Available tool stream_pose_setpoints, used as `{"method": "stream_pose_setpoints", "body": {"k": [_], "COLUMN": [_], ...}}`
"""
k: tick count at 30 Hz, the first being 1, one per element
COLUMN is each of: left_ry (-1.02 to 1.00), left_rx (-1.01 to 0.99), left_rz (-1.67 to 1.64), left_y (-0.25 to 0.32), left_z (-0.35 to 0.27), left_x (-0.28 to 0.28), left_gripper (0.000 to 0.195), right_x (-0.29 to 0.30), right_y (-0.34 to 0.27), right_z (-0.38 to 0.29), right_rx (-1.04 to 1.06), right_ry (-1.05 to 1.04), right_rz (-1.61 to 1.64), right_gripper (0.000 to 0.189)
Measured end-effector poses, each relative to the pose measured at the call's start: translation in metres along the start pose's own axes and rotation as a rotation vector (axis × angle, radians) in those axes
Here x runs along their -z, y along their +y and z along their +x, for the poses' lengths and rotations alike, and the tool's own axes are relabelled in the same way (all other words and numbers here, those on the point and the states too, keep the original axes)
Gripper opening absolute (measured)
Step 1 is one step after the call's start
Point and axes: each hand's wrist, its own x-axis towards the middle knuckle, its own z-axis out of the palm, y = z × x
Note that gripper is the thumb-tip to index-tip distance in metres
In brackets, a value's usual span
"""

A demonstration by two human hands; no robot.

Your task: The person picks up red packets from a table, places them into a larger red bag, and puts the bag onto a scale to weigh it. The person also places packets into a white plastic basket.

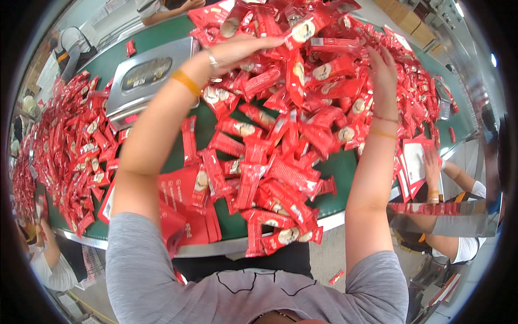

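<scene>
Both my arms reach over a large heap of red sealed snack packets (259,152) on a green work surface (336,190). My left hand (247,48), blurred, lies at the far left of the heap with its fingers stretched out to the right against the packets. At the heap's right side, my right hand (381,69) has its fingers spread, its palm side towards the packets. Neither hand visibly grips a packet. Loose packets run from between my arms down to the metal front edge (226,251). Beneath my left forearm lie flat red printed bags (184,210).
A metal weighing scale (151,77) stands left of the heap. Beyond it lies another packet heap (77,150). At right are a second scale (443,99) and a co-worker's hand (432,166) on printed bags (415,158). One packet (336,277) lies on the floor.
</scene>
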Motion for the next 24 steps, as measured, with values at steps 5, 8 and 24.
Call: {"method": "stream_pose_setpoints", "body": {"k": [5,8,24], "left_ry": [0.149,0.041,0.551], "left_rx": [0.493,0.172,-0.127], "left_rz": [0.486,0.81,0.417], "left_y": [-0.008,-0.085,-0.089], "left_z": [-0.147,-0.261,-0.149], "left_x": [0.018,0.013,-0.098], "left_gripper": [0.076,0.12,0.08], "right_x": [0.036,0.069,-0.022], "right_y": [-0.011,-0.005,0.056], "right_z": [-0.183,-0.301,-0.195], "right_rx": [0.124,0.456,0.659], "right_ry": [-0.105,-0.589,-0.05], "right_rz": [-0.152,-0.542,-0.408], "right_gripper": [0.087,0.123,0.057]}}
